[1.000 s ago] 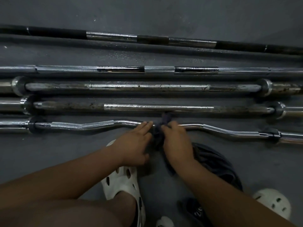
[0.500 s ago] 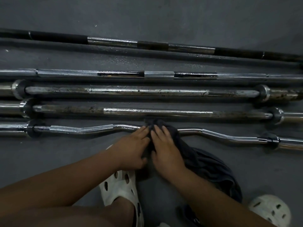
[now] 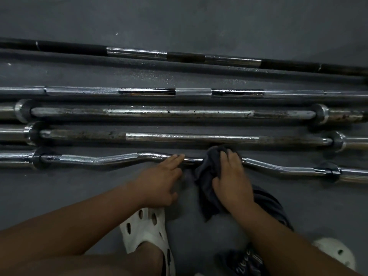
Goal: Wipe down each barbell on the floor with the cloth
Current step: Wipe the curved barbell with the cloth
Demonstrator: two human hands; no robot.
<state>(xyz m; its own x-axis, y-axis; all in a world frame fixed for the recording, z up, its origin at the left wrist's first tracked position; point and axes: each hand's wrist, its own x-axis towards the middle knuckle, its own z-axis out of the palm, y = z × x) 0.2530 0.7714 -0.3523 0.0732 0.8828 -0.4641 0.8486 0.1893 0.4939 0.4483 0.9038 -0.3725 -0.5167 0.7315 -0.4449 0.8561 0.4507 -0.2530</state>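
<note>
A grey rubber gym floor (image 3: 179, 16) holds four straight steel barbells (image 3: 179, 137) lying nine to three o'clock. Nearest is a curved chrome curl bar (image 3: 99, 159) with a bunched dark grey cloth (image 3: 209, 172) on it, at five o'clock of centre. The right hand (image 3: 231, 182) grips the cloth. The left hand (image 3: 159, 182) rests straight-fingered on the bar at the cloth's nine o'clock. Likely risks: the cambered bar rolls under pressure, pinching fingers, or the trailing cloth snags.

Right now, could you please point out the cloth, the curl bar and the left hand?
cloth (image 3: 206, 176): head view, on its hanging dark fold.
curl bar (image 3: 99, 160): head view, on its knurled left bend.
left hand (image 3: 159, 182): head view, on the back of it.
</note>
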